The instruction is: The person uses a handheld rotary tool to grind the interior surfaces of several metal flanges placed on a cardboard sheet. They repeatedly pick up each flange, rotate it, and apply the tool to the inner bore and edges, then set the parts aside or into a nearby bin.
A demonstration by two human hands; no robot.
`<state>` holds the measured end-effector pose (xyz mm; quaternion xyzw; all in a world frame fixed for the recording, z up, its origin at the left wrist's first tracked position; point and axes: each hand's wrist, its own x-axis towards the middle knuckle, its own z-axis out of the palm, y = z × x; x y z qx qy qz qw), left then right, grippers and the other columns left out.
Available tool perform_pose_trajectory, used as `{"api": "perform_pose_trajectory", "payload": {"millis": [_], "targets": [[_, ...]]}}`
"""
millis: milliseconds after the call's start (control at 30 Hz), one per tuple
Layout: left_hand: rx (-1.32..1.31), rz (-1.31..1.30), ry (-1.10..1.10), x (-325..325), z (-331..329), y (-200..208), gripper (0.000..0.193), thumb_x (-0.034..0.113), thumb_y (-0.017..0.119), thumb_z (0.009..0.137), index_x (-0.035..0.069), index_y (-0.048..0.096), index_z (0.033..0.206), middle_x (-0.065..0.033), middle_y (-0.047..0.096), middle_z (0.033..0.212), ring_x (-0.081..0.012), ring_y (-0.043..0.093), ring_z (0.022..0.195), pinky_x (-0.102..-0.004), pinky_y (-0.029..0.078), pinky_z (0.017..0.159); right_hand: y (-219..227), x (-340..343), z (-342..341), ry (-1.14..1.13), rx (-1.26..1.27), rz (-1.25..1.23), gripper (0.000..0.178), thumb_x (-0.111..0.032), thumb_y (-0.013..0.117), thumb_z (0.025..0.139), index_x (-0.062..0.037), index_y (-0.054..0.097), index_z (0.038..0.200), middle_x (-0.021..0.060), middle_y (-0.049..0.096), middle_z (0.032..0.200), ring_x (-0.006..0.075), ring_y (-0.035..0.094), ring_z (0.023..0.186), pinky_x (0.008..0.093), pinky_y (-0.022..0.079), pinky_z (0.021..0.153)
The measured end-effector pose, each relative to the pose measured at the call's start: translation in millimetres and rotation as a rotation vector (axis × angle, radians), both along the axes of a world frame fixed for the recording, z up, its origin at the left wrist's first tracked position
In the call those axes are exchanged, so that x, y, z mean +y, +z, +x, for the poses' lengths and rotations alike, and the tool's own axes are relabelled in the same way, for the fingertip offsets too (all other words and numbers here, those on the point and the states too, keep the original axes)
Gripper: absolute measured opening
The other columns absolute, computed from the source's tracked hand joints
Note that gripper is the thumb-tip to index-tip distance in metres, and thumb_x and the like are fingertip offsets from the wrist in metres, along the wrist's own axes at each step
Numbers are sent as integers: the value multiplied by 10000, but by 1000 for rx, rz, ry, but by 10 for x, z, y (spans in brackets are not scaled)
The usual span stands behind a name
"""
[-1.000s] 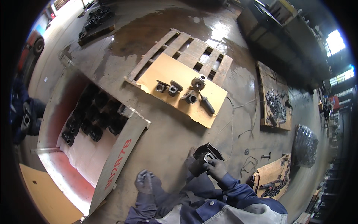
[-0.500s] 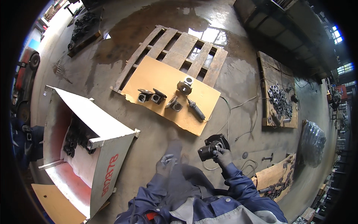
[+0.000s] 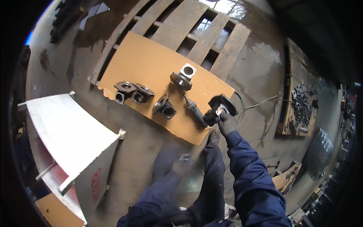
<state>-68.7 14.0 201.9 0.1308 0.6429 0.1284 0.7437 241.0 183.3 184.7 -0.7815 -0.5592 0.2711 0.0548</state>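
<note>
My right hand [image 3: 227, 123] grips a black flanged metal casting [image 3: 224, 103], holding it over the right corner of a yellow-brown board [image 3: 151, 56]. A die grinder [image 3: 195, 112] with a grey body lies on the board, just left of the held casting. Several similar castings sit there too: a pair [image 3: 139, 95] at the left, one casting [image 3: 165, 109] near the front edge, and another casting [image 3: 183, 77] farther back with a pale square face up. My left hand [image 3: 183, 164] hangs low in front of the board, away from the parts; motion blurs its fingers.
Under the board is a slatted wooden pallet [image 3: 172, 22]. A white metal bin [image 3: 72, 121] stands at the left. At the right, small metal parts [image 3: 302, 104] cover another wooden platform [image 3: 289, 60]. Cables [image 3: 261, 101] run across the floor beside the board.
My right hand has carried the casting forward, from near my body to the board's right corner. The view has moved closer to the board, and my left hand has shifted slightly right.
</note>
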Motion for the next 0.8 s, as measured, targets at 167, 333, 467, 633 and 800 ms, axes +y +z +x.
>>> {"api": "perform_pose_trajectory", "payload": {"millis": [167,333,467,633,800], "targets": [[2,-19,119,-43,605,-957,372,90,727,1078,-16,636,1422,-111,776,1170,-127,725,998,-295,604,858,-1345,426,34,120,-32,-56,214,-231,783,975,-148,813,1170,134,792,1191,405,767,1015,515,614,869],[3,-17,129,10,971,-1342,341,56,722,1084,-42,657,1403,-115,789,1173,-130,733,1022,-290,602,882,-1919,109,-133,297,-23,-138,267,-173,746,948,-157,787,1211,97,758,1249,394,753,1010,518,611,876],[-27,-34,170,129,1151,-1459,349,58,721,1088,-40,659,1417,-91,784,1177,-118,724,1033,-279,592,908,-1921,85,-122,357,1,-167,309,-159,752,959,-85,749,1260,140,743,1252,411,746,1003,513,610,870],[-84,38,192,297,1251,-1539,329,44,715,1091,-40,666,1405,-81,767,1190,-120,713,1067,-282,589,936,-1436,-147,-157,184,99,203,465,-120,822,977,-52,707,1423,248,732,1310,444,760,1100,453,628,936],[-11,79,353,468,1231,-1574,404,50,659,1115,-24,578,1503,-109,744,1277,-167,722,1154,-314,577,1025,-1762,-652,-405,64,-18,25,744,-377,853,953,6,580,1529,235,683,1388,459,671,1271,554,519,1093]]}}
